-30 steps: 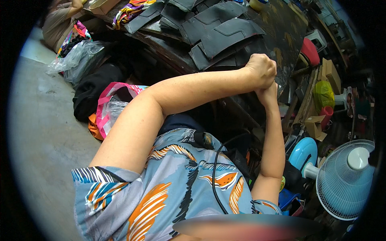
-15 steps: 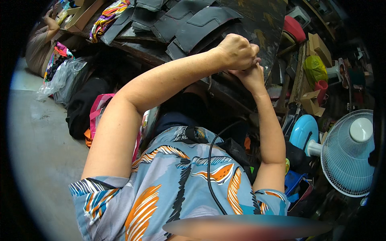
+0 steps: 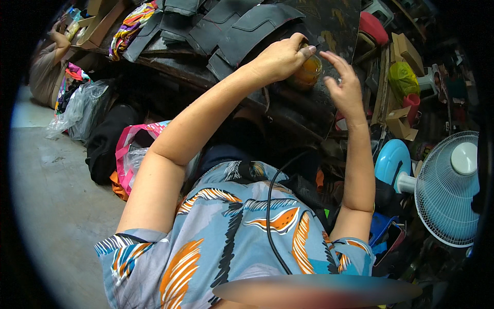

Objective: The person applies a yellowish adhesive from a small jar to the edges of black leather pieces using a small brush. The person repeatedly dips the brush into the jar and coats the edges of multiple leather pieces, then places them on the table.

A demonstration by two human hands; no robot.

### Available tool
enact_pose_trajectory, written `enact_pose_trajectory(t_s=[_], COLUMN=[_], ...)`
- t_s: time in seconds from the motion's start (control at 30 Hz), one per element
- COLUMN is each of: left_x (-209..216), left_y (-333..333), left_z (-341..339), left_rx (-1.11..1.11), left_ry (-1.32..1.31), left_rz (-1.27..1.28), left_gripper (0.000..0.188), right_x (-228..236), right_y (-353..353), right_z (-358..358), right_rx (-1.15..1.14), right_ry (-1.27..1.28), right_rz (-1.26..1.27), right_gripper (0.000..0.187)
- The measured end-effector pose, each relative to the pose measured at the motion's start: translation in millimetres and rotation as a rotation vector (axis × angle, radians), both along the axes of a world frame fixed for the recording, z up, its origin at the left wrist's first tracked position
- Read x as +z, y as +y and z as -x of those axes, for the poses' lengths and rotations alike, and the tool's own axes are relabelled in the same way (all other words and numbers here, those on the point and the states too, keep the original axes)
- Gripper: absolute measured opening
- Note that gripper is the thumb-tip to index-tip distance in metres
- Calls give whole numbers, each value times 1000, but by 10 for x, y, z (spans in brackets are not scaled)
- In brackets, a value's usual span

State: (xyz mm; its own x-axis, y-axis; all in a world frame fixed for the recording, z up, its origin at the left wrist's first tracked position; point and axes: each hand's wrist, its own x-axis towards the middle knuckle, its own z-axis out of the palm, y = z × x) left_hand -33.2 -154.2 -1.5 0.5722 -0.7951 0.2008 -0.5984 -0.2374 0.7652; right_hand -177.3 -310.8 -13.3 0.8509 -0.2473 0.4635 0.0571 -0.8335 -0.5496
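A glass jar with amber-yellow contents [image 3: 310, 71] stands on the dark work table, partly covered by my left hand [image 3: 282, 57]. The fingers of that hand are curled at the jar's top, with the thumb across its rim. A small dark part shows beside the thumb; what the fingers grip is mostly hidden. To the right of the jar, my right hand [image 3: 346, 88] is raised with fingers apart and nothing in it. Just beyond my left hand lie stacked black leather-like cut pieces [image 3: 257, 28], some with stitched or scored curved lines.
A colourful patterned cloth [image 3: 131, 28] lies at the table's far left. At right are a white and blue fan [image 3: 446, 188], a yellow bag [image 3: 403, 82] and cardboard boxes [image 3: 409, 54]. A pink-edged bag [image 3: 123, 147] sits by my left arm. Another person [image 3: 46, 72] is at far left.
My hands were together in closed grips over the table. Now they are apart: the right has opened and moved right, the left has shifted slightly left and up, and the jar shows between them.
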Motion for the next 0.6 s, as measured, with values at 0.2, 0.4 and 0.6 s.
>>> enact_pose_trajectory(t_s=[0.2, 0.4, 0.6], left_x=[7, -46, -34], left_y=[16, 57, 19], left_z=[22, 4, 48], left_rx=[-3, -2, 37], left_ry=[70, 4, -132], left_rz=[43, 133, 216], left_gripper=[58, 58, 53], right_x=[126, 136, 300], right_y=[93, 199, 232], right_z=[-53, -110, 70], right_rx=[-199, -212, -232], right_ry=[16, 93, 30], right_rz=[647, 713, 746], right_gripper=[47, 42, 42])
